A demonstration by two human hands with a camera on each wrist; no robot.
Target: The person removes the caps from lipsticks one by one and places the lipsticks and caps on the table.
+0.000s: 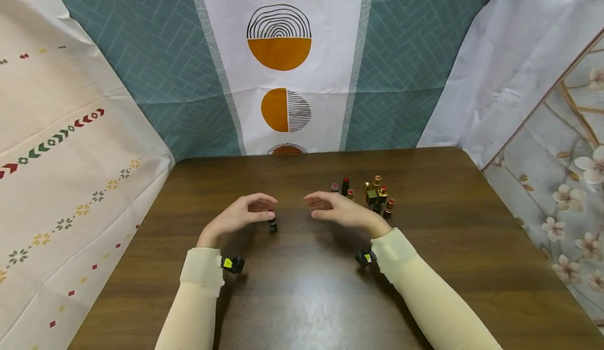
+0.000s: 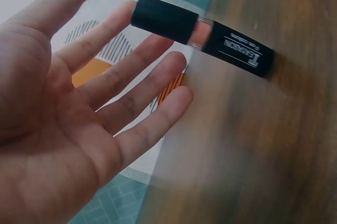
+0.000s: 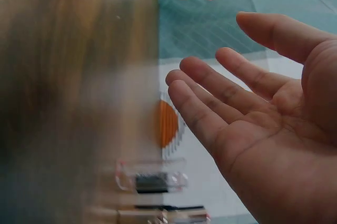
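A lip gloss tube (image 1: pixel 273 226) with a black cap, a clear peach-coloured band and a black lettered lower part (image 2: pixel 239 50) stands upright on the table, left of the middle. My left hand (image 1: pixel 242 214) is right beside its cap, fingers loosely bent and thumb apart. In the left wrist view the index fingertip overlaps the cap's edge, and no finger is curled round the tube. Across from it my right hand (image 1: pixel 343 212) hovers over the table, palm facing inward, with nothing in its relaxed fingers (image 3: pixel 202 84).
Behind and right of my right hand stand several lipsticks, among them a black one with a red top (image 1: pixel 345 186), a gold one (image 1: pixel 377 182) and a black-and-gold one (image 1: pixel 389 208). The wooden table (image 1: pixel 302 287) meets a patterned cloth (image 1: pixel 292 145) at its back edge.
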